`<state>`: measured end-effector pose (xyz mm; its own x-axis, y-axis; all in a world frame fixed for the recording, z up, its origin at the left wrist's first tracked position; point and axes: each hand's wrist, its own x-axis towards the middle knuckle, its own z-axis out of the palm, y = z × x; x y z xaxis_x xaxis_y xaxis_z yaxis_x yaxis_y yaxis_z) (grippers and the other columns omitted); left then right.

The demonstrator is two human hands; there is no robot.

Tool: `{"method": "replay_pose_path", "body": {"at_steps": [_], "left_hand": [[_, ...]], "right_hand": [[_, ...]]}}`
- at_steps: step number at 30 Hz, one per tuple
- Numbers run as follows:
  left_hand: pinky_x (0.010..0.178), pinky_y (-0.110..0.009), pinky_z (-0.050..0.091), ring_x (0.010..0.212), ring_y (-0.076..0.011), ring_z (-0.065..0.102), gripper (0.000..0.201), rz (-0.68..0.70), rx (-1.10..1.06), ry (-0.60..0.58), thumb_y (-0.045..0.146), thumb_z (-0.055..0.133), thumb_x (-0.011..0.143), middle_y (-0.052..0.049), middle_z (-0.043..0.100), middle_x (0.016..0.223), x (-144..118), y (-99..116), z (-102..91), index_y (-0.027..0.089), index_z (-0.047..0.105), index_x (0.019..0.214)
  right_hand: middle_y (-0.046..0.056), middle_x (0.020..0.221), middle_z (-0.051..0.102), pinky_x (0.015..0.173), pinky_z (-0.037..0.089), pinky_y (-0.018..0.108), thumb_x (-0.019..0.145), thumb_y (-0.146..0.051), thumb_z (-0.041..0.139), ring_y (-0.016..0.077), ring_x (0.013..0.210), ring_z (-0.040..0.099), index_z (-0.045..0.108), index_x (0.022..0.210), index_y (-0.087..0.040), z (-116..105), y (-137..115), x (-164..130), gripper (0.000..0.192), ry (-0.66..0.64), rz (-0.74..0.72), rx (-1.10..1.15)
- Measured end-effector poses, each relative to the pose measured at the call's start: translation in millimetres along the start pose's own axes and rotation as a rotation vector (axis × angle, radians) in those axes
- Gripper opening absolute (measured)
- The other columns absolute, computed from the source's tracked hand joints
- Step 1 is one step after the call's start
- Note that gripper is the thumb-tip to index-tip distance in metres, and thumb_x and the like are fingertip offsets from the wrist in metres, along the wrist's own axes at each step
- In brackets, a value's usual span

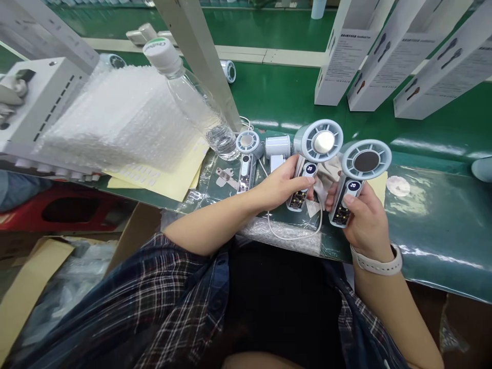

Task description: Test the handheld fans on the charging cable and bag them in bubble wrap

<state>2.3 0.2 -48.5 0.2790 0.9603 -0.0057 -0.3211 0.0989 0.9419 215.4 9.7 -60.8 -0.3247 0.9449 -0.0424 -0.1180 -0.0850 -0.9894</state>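
My left hand (286, 183) is closed around a light blue handheld fan (310, 168) with a silver hub, its thumb on the front by a lit display reading 20. Closed on a second handheld fan (352, 187) is my right hand (367, 218); this one has a dark hub and also shows 20. Both fans are held upright, heads up, with circuit parts visible through their clear handles. A greyish cloth (327, 177) shows between the hands. Left of them, another fan (247, 154) and a blue fan part (277, 147) are on the bench.
A water bottle (200, 105) stands beside a metal post (203, 56). Bubble wrap sheets (126, 115) and yellow paper (172, 182) lie to the left. White boxes (369, 61) stand on the green conveyor (277, 84). A white cable (294, 238) loops near the bench edge.
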Motion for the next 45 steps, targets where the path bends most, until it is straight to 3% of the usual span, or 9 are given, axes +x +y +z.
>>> {"method": "replay_pose_path", "body": {"at_steps": [5,15,23,28,31,33,36,41,45], "left_hand": [[0.075,-0.035,0.056,0.078,-0.0185,0.07,0.052,0.046,-0.005,-0.088,0.048,0.08,0.088,-0.002,0.068,0.089,1,0,-0.5,0.02,0.046,0.115],[0.08,-0.035,0.057,0.081,-0.0154,0.068,0.054,0.123,0.01,0.0,0.048,0.085,0.086,-0.002,0.064,0.098,6,-2,-3.7,0.02,0.048,0.115],[0.075,-0.035,0.055,0.08,-0.0155,0.065,0.058,0.105,-0.033,0.054,0.047,0.088,0.081,-0.003,0.064,0.098,6,-1,1.0,0.02,0.049,0.115],[0.083,-0.041,0.056,0.083,-0.0192,0.067,0.058,0.087,0.067,0.047,0.051,0.084,0.083,-0.004,0.066,0.098,3,2,1.1,0.019,0.05,0.118],[0.092,-0.042,0.056,0.098,-0.0237,0.07,0.067,0.085,0.195,0.151,0.051,0.088,0.079,-0.01,0.068,0.112,0,4,0.1,0.019,0.049,0.122],[0.085,-0.039,0.057,0.097,-0.0246,0.072,0.072,0.039,0.233,0.218,0.055,0.089,0.077,-0.013,0.07,0.115,-1,7,0.8,0.019,0.046,0.123],[0.061,-0.033,0.053,0.069,-0.0201,0.071,0.06,-0.045,0.124,0.192,0.069,0.069,0.09,-0.01,0.074,0.096,-2,8,3.2,0.023,0.039,0.113],[0.054,-0.03,0.053,0.059,-0.0207,0.072,0.036,-0.077,-0.088,0.095,0.052,0.053,0.095,-0.003,0.074,0.081,1,8,5.8,0.025,0.031,0.103],[0.061,-0.033,0.058,0.07,-0.0223,0.077,0.04,-0.049,-0.12,0.003,0.051,0.061,0.094,-0.004,0.075,0.091,-4,10,8.4,0.025,0.032,0.104]], "right_hand": [[0.003,0.095,0.066,0.062,0.058,0.035,0.088,-0.049,0.076,0.0208,0.076,0.064,0.062,0.113,-0.03,2,-2,-2,0.034,-0.047,-0.023,0.076],[0.002,0.096,0.071,0.06,0.06,0.032,0.081,-0.044,0.086,0.0183,0.074,0.066,0.072,0.106,-0.027,1,2,3,0.033,-0.014,-0.026,0.264],[0.001,0.091,0.07,0.066,0.062,0.037,0.082,-0.034,0.079,0.0175,0.07,0.063,0.072,0.103,-0.025,1,4,4,0.023,0.072,-0.054,0.261],[0.002,0.093,0.072,0.059,0.057,0.033,0.082,-0.033,0.078,0.0179,0.069,0.063,0.072,0.104,-0.025,1,4,3,0.024,0.087,-0.07,0.207],[0.003,0.09,0.071,0.057,0.055,0.033,0.083,-0.033,0.077,0.0179,0.067,0.062,0.071,0.101,-0.024,2,3,2,0.021,0.09,-0.069,0.146],[0.002,0.086,0.07,0.056,0.054,0.032,0.083,-0.032,0.077,0.0175,0.065,0.061,0.071,0.1,-0.024,3,3,2,0.02,0.112,-0.065,0.095],[0.001,0.079,0.068,0.053,0.052,0.031,0.084,-0.031,0.075,0.0174,0.062,0.06,0.071,0.097,-0.024,3,4,4,0.015,0.17,-0.029,0.058],[0.001,0.076,0.072,0.047,0.05,0.03,0.084,-0.042,0.08,0.0191,0.056,0.061,0.068,0.104,-0.027,-2,2,7,0.028,0.232,0.018,0.173],[0.005,0.082,0.073,0.047,0.053,0.032,0.085,-0.074,0.074,0.0181,0.058,0.061,0.073,0.097,-0.023,-6,-5,5,0.052,0.073,0.076,0.292]]}}
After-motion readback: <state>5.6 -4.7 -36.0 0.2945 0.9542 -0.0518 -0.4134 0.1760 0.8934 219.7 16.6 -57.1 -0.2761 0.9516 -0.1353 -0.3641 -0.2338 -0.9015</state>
